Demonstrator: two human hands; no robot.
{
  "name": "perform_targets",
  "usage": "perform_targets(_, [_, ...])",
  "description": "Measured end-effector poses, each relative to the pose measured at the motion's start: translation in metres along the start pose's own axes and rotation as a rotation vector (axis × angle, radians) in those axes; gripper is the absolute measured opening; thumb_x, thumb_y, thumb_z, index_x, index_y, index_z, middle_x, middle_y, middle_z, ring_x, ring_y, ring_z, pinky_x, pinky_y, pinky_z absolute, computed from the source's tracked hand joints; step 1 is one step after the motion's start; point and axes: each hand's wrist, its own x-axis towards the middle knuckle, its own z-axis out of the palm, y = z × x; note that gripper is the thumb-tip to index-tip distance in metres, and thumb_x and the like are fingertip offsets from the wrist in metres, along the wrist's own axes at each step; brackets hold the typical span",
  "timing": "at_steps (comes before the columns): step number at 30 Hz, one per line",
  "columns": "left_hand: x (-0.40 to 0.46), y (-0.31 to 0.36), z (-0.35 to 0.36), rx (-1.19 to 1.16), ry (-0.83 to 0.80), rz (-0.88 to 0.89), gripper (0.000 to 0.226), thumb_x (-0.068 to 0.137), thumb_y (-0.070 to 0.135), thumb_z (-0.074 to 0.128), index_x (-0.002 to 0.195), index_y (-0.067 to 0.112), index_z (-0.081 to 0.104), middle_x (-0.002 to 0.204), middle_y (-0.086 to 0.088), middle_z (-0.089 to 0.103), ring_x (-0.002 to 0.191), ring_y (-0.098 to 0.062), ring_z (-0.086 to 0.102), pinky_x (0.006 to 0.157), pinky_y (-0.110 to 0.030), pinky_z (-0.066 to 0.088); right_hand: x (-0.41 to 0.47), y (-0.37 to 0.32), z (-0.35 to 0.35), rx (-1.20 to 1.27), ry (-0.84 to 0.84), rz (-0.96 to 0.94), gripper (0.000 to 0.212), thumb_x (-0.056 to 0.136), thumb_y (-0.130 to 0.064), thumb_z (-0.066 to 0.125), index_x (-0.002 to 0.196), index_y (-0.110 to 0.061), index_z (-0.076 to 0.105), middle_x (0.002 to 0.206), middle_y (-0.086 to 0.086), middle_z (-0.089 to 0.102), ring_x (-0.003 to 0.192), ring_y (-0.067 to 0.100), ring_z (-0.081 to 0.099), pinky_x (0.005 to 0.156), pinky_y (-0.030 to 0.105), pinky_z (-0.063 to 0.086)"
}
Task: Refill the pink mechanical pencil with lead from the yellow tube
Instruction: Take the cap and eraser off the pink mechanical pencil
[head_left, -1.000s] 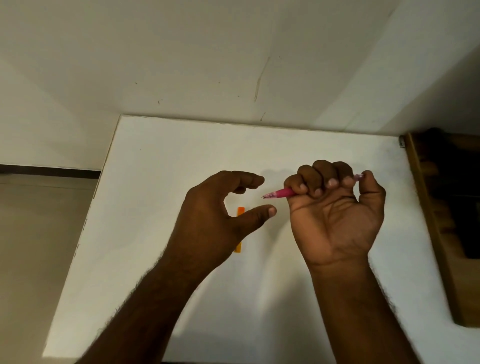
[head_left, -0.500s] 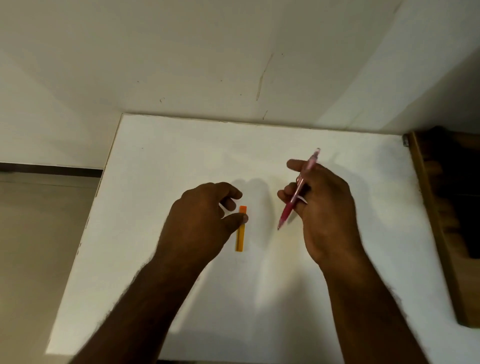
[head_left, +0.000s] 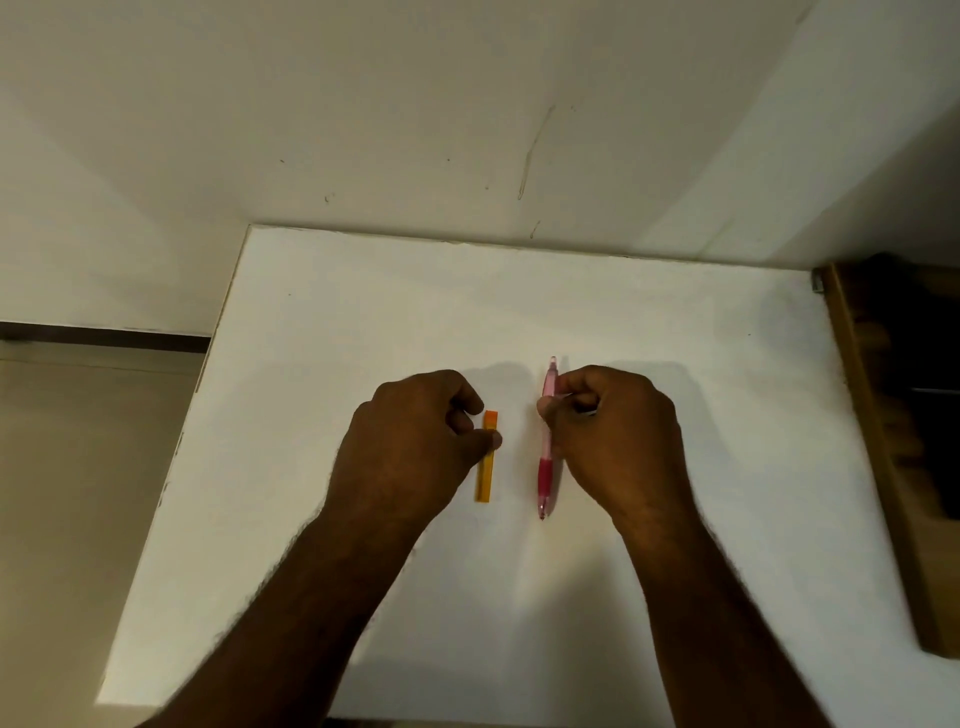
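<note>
The pink mechanical pencil (head_left: 545, 467) lies lengthwise on the white table (head_left: 363, 322), tip toward me, its clear upper half pinched by the fingertips of my right hand (head_left: 613, 431). The yellow lead tube (head_left: 486, 467) lies flat and parallel just left of the pencil, its orange cap pointing away from me. My left hand (head_left: 410, 447) rests beside the tube with curled fingers, and its thumb touches the tube's middle. Whether that hand grips the tube or only touches it is unclear.
A pale wall rises right behind the table's far edge. A wooden piece of furniture (head_left: 893, 447) abuts the table's right side. The table's left edge drops to a beige floor (head_left: 78, 493).
My right hand turned palm down and lowered the pencil from an upright tilt onto the table. My left hand came down beside the tube and its thumb now touches it.
</note>
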Motion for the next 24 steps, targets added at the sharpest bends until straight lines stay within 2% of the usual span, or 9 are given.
perform_targets(2, [0.0,0.004,0.001,-0.043,-0.011,0.017,0.03,0.072,0.051,0.083,0.092,0.032,0.07,0.073,0.017,0.064,0.065,0.001,0.057,0.056,-0.014,0.034,0.001,0.0,0.001,0.092,-0.024,0.026,0.022,0.092,-0.032,0.074,0.109,-0.02,0.075,0.102,0.002,0.078,0.084,0.018,0.073,0.09,0.036,0.06])
perform_targets(4, [-0.002,0.008,0.002,-0.088,-0.015,0.035,0.032,0.07,0.054,0.083,0.09,0.032,0.072,0.076,0.016,0.068,0.066,0.0,0.06,0.056,-0.014,0.035,0.001,0.0,0.002,0.189,-0.045,0.031,0.019,0.09,-0.03,0.076,0.107,-0.021,0.076,0.098,0.001,0.078,0.084,0.021,0.075,0.087,0.042,0.063])
perform_targets(7, [-0.006,0.014,0.007,-0.11,-0.038,0.051,0.031,0.071,0.057,0.081,0.089,0.033,0.074,0.077,0.014,0.071,0.064,-0.003,0.065,0.053,-0.012,0.037,0.0,-0.003,0.001,0.327,-0.072,0.022,0.017,0.088,-0.026,0.078,0.105,-0.021,0.077,0.093,-0.001,0.078,0.077,0.017,0.077,0.081,0.042,0.065])
perform_targets(11, [-0.007,0.017,0.01,-0.148,-0.043,0.059,0.021,0.077,0.048,0.08,0.08,0.028,0.077,0.064,0.011,0.07,0.056,-0.004,0.062,0.054,-0.015,0.038,-0.001,-0.006,-0.001,0.45,-0.081,-0.006,0.01,0.089,-0.027,0.076,0.098,-0.023,0.078,0.089,-0.003,0.077,0.076,0.018,0.078,0.079,0.043,0.065])
perform_targets(14, [-0.008,0.019,0.011,-0.155,-0.09,0.05,0.021,0.078,0.047,0.08,0.079,0.026,0.077,0.063,0.012,0.068,0.057,-0.006,0.063,0.058,-0.018,0.044,0.0,-0.006,-0.004,0.555,-0.018,0.014,0.007,0.091,-0.034,0.073,0.088,-0.029,0.077,0.083,-0.005,0.078,0.073,0.012,0.077,0.075,0.035,0.066])
perform_targets(19, [-0.011,0.021,0.011,-0.195,-0.117,0.071,0.02,0.077,0.043,0.082,0.079,0.024,0.077,0.063,0.008,0.071,0.055,-0.009,0.065,0.064,-0.028,0.057,0.001,-0.006,-0.007,0.625,0.011,0.026,0.015,0.092,-0.027,0.073,0.078,-0.034,0.075,0.074,-0.015,0.077,0.074,0.006,0.075,0.066,0.02,0.062])
perform_targets(24, [-0.01,0.024,0.006,-0.219,-0.119,0.072,0.02,0.077,0.042,0.082,0.084,0.023,0.08,0.066,0.007,0.073,0.058,-0.01,0.067,0.068,-0.034,0.06,0.0,-0.008,-0.007,0.808,-0.006,0.096,0.011,0.092,-0.023,0.073,0.083,-0.028,0.077,0.079,-0.011,0.079,0.079,0.01,0.076,0.071,0.023,0.061])
